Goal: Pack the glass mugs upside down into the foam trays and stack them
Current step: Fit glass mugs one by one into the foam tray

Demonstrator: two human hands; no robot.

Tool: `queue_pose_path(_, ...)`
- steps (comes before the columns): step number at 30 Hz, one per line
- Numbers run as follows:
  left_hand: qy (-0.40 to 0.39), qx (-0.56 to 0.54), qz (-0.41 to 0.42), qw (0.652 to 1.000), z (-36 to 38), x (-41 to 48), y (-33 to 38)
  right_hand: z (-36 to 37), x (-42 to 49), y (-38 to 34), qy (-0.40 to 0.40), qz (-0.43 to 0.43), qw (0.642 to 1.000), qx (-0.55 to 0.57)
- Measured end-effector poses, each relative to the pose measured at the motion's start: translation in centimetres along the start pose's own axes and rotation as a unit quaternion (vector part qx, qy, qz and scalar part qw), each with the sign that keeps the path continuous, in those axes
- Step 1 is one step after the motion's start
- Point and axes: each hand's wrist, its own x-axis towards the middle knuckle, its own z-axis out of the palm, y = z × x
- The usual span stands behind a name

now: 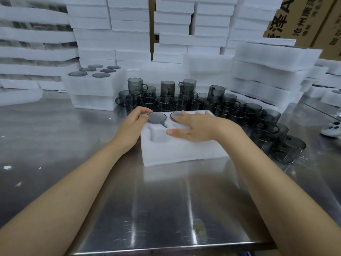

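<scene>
A white foam tray (177,150) lies on the steel table in front of me. Two smoky glass mugs sit upside down in its far slots: one (156,117) at the far left, another (176,115) beside it. An empty slot (159,137) shows nearer me. My left hand (135,121) curls at the tray's far left corner, fingertips touching the first mug's rim. My right hand (195,126) lies flat and spread on the tray, its fingers over the second mug's base. Behind the tray stands a crowd of loose grey mugs (184,97), some stacked.
A packed foam tray (96,84) with several mug bases showing sits on another tray at back left. Tall stacks of foam trays (267,71) line the back and right. Cardboard boxes (302,19) are at the far right. A white object (332,130) lies at the right edge.
</scene>
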Motion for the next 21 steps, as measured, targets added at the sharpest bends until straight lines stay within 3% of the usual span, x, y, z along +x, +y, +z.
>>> queue_pose_path(5,-0.007,-0.005,-0.001,1.0,0.0,0.2,-0.2,0.5,0.3,0.1,0.053,-0.02,0.998,0.019)
queue_pose_path(9,-0.011,-0.002,0.0,1.0,-0.1,0.3,-0.3,1.3,0.0,0.5,0.117,-0.053,0.972,0.195)
queue_pose_path(11,-0.017,0.002,-0.002,1.0,-0.2,0.4,-0.4,1.3,-0.1,1.3,0.201,-0.006,0.936,0.29)
queue_pose_path(13,-0.021,0.008,0.0,1.0,-0.2,0.3,-0.4,1.0,-0.5,2.8,0.32,0.074,0.899,0.289)
queue_pose_path(15,-0.019,0.011,0.002,1.0,-0.2,0.3,-0.4,0.7,-0.8,4.7,0.391,0.157,0.862,0.281)
queue_pose_path(17,-0.017,0.015,0.0,1.0,-0.3,0.2,-0.3,0.5,-1.1,6.4,0.403,0.215,0.84,0.293)
queue_pose_path(21,-0.017,0.017,-0.003,1.0,-0.2,0.2,-0.1,1.5,-1.1,7.6,0.341,0.269,0.858,0.274)
